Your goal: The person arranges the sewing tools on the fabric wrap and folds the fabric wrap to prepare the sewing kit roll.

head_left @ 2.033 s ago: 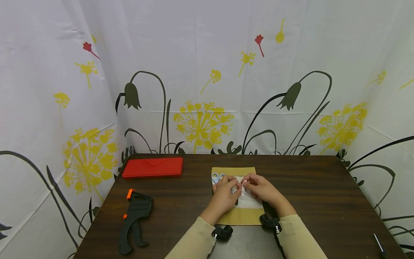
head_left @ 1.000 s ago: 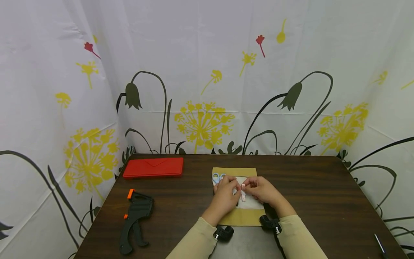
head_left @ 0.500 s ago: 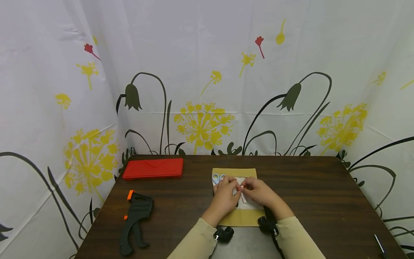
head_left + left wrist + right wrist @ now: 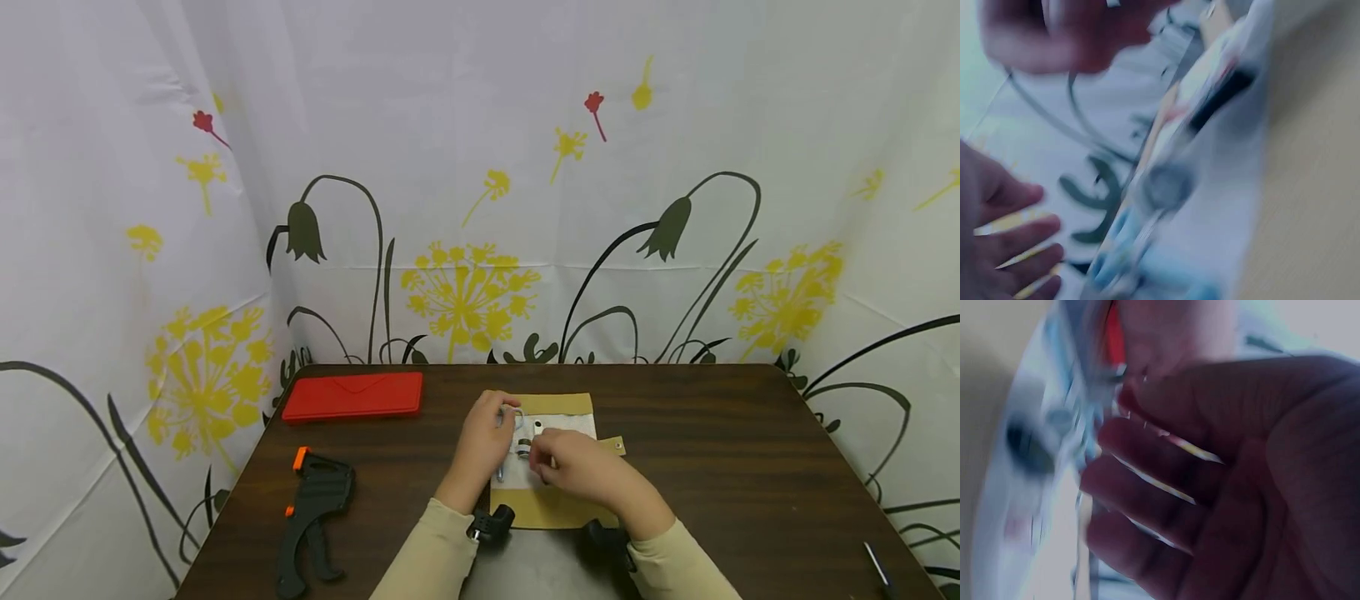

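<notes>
An unfolded tan-edged pouch (image 4: 553,517) with a white lining lies in front of me. My left hand (image 4: 483,437) is over its left side, beside the light-blue scissors handles (image 4: 1175,275); in the left wrist view its fingers are spread and apart from the pouch. The right hand (image 4: 581,467) hovers over the pouch's middle, fingers loosely bent, thumb near the index fingertip; I see nothing between them. A small dark-and-silver round item (image 4: 524,448) sits left of the right fingers. A white snap tab (image 4: 537,427) shows above them. Both wrist views are blurred.
A grey mat (image 4: 543,567) lies before the pouch on the dark wooden table (image 4: 712,467). To the left are a black-and-orange bar clamp (image 4: 318,517) and a red case (image 4: 352,397). A pen (image 4: 877,567) lies at the far right.
Both hands earlier pinched at a small pinkish-white strip in the middle. They have parted: left hand moved left, right hand left and down. A tan snap tab now shows at the pouch's right.
</notes>
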The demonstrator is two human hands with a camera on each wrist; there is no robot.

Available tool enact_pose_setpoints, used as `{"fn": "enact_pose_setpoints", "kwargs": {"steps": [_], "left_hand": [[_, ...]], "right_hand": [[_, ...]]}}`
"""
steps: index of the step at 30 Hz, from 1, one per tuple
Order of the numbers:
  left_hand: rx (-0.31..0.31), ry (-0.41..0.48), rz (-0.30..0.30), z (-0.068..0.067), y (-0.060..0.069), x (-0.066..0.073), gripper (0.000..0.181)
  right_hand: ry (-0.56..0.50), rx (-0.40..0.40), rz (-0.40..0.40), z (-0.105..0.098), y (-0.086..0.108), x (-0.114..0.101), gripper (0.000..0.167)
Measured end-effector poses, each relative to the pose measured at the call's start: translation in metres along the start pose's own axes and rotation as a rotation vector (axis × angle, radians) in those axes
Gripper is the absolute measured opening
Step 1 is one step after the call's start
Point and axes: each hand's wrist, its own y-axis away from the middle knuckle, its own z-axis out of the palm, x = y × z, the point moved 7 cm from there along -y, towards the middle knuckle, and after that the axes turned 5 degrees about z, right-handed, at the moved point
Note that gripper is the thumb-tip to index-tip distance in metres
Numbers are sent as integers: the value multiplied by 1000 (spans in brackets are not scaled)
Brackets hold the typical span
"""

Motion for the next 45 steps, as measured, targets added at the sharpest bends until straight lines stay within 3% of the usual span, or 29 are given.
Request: {"fn": "enact_pose_setpoints", "kwargs": {"steps": [3,5,8,10,12,22,27,33,37,42,45], "left_hand": [[-73,-31,-3,-6,-1,-13,36],[-124,-70,21,-2,-3,-29,43],[-177,-79,28,-1,-2,-33,48],[-199,-110,34,1,-1,-32,49],[-222,-112,8,-2,2,-21,47],[-252,-265,-64,-3,7,-15,45],[-279,-349,-116,-7,10,-15,44],[-335,-398,-124,-10,11,-11,29],[-376,-413,-124,-10,12,-8,20],[-398,-429,-119,-9,14,-5,8],[-393,-427,-116,-6,14,-5,18]], "right_hand": [[-31,-133,-106,16,2,-26,14],[-30,-197,-129,26,4,-36,17],[-6,-248,-124,34,7,-41,17],[4,-269,-99,36,8,-40,15],[-6,-288,-69,35,9,-38,11],[-85,-334,104,17,18,-13,7],[-108,-325,218,7,25,8,3],[-105,-260,338,-6,30,36,8],[-82,-210,354,-11,30,51,10],[-85,-156,367,-16,30,62,24],[-77,-122,343,-19,29,64,31]]}}
